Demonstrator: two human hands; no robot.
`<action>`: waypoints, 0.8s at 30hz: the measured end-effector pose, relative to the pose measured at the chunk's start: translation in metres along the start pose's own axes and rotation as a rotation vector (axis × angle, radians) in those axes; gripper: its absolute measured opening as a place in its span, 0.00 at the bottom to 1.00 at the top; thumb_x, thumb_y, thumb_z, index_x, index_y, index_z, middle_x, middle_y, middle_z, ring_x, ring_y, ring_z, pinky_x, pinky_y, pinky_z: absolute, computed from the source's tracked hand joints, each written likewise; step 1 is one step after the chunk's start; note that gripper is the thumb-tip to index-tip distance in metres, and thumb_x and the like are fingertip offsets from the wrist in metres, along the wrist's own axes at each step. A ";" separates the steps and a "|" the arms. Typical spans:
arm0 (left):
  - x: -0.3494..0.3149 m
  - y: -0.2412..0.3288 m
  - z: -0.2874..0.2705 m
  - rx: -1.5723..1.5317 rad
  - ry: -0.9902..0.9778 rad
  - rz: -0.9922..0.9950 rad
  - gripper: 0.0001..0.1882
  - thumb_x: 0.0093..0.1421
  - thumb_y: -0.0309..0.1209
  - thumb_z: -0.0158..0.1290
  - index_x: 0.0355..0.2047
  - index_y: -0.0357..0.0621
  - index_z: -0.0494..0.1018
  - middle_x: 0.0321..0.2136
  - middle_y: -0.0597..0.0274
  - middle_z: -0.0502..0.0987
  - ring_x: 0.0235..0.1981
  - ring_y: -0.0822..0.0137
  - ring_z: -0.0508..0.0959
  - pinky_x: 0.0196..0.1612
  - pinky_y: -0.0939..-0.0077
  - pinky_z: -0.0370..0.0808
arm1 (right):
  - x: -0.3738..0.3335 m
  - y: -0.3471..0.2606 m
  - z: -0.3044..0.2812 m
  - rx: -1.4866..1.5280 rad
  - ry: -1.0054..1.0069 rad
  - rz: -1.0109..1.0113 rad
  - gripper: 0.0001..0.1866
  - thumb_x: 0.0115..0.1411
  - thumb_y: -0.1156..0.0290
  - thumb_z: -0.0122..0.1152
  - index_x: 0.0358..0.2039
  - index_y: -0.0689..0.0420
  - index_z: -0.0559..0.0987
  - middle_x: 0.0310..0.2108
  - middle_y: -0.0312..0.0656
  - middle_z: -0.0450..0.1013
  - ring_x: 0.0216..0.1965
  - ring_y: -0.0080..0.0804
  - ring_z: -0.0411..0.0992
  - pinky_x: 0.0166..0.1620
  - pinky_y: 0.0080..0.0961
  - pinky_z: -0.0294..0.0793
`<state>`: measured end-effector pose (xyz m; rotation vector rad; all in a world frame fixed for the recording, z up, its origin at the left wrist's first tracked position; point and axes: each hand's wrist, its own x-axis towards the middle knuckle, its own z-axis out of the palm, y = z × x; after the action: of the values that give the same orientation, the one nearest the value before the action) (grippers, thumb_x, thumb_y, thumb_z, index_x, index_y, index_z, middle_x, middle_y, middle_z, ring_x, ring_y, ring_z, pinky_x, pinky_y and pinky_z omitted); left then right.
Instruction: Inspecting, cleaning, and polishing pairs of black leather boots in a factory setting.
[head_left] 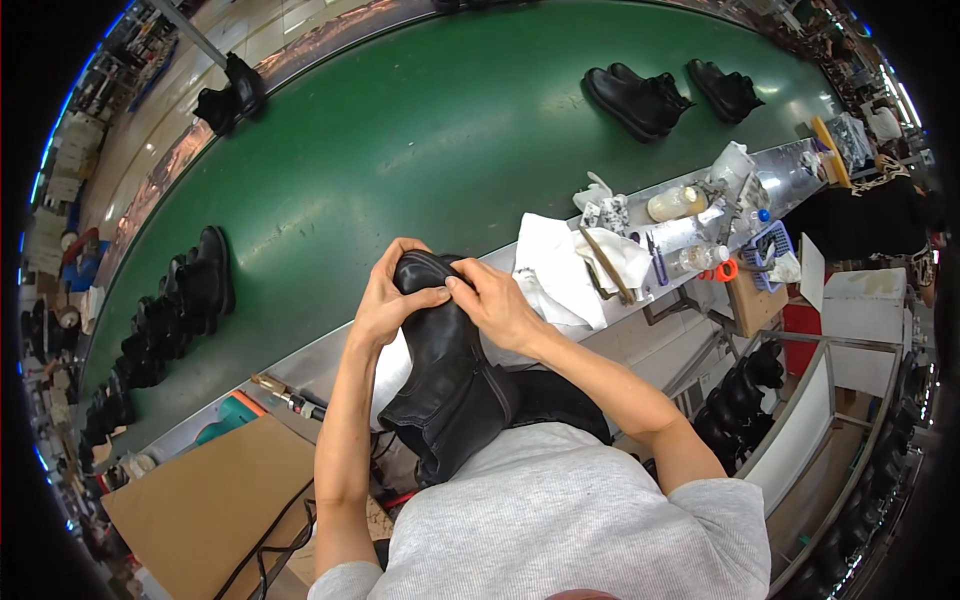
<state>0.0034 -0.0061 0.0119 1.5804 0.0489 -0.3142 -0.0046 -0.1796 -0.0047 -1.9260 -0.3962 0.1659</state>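
Here in the workshop, a black boot (440,355) is held before the worker's grey shirt (570,510), its toe toward the green table (400,140) and its shaft nearest the body. The left hand (383,300) grasps one side of the toe, thumb laid across the top; the right hand (497,308) grips the opposite side, the thumb tips close together. Any support beneath the boot is hidden. Right of the hands, a white cloth (545,265) lies near bottles (677,203) and a blue basket (768,245). More boots (205,280) stand in a row at left; another pair (635,100) stands across the table.
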 end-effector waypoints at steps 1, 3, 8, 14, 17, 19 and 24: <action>0.000 -0.004 -0.001 -0.035 0.002 0.000 0.26 0.36 0.23 0.64 0.38 0.39 0.68 0.29 0.65 0.73 0.33 0.73 0.72 0.42 0.79 0.69 | -0.002 0.001 -0.002 0.099 -0.025 0.061 0.14 0.60 0.67 0.50 0.40 0.66 0.71 0.34 0.54 0.71 0.36 0.49 0.71 0.38 0.35 0.70; -0.003 -0.005 -0.004 -0.078 0.014 -0.025 0.26 0.37 0.23 0.65 0.38 0.39 0.68 0.30 0.65 0.72 0.34 0.73 0.72 0.41 0.78 0.69 | -0.008 0.007 -0.012 0.292 -0.055 0.184 0.18 0.62 0.64 0.49 0.46 0.64 0.71 0.39 0.50 0.72 0.39 0.38 0.72 0.43 0.28 0.70; -0.015 -0.021 -0.016 -0.046 0.137 -0.041 0.27 0.37 0.23 0.65 0.40 0.39 0.68 0.31 0.63 0.72 0.35 0.71 0.72 0.41 0.77 0.70 | -0.032 0.114 -0.091 0.040 0.319 0.292 0.16 0.60 0.66 0.53 0.46 0.62 0.74 0.34 0.43 0.74 0.32 0.27 0.72 0.38 0.25 0.71; -0.025 -0.038 -0.024 -0.234 0.171 -0.090 0.26 0.39 0.21 0.63 0.40 0.37 0.67 0.29 0.63 0.73 0.33 0.72 0.74 0.40 0.78 0.71 | -0.063 0.133 -0.130 -0.225 0.341 0.423 0.14 0.58 0.69 0.55 0.42 0.64 0.75 0.25 0.40 0.73 0.26 0.23 0.70 0.31 0.21 0.70; -0.024 -0.037 -0.025 -0.252 0.170 -0.098 0.26 0.39 0.20 0.63 0.40 0.37 0.66 0.29 0.63 0.74 0.32 0.72 0.74 0.39 0.78 0.72 | -0.068 0.133 -0.121 -0.210 0.321 0.451 0.15 0.57 0.69 0.55 0.42 0.64 0.75 0.26 0.42 0.73 0.25 0.26 0.71 0.31 0.23 0.70; -0.024 -0.036 -0.026 -0.266 0.165 -0.103 0.26 0.39 0.20 0.63 0.41 0.37 0.66 0.29 0.63 0.74 0.31 0.72 0.74 0.39 0.78 0.72 | -0.067 0.127 -0.115 -0.260 0.297 0.444 0.15 0.57 0.69 0.56 0.42 0.65 0.75 0.27 0.43 0.73 0.25 0.27 0.71 0.31 0.23 0.70; -0.024 -0.035 -0.026 -0.244 0.154 -0.090 0.26 0.39 0.20 0.62 0.41 0.36 0.66 0.28 0.63 0.73 0.31 0.72 0.74 0.39 0.79 0.72 | -0.067 0.124 -0.108 -0.308 0.267 0.425 0.15 0.56 0.70 0.56 0.42 0.65 0.76 0.28 0.46 0.73 0.25 0.30 0.72 0.31 0.25 0.71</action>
<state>-0.0227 0.0249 -0.0167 1.3589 0.2690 -0.2464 -0.0106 -0.3385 -0.0822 -2.2829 0.1819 0.1263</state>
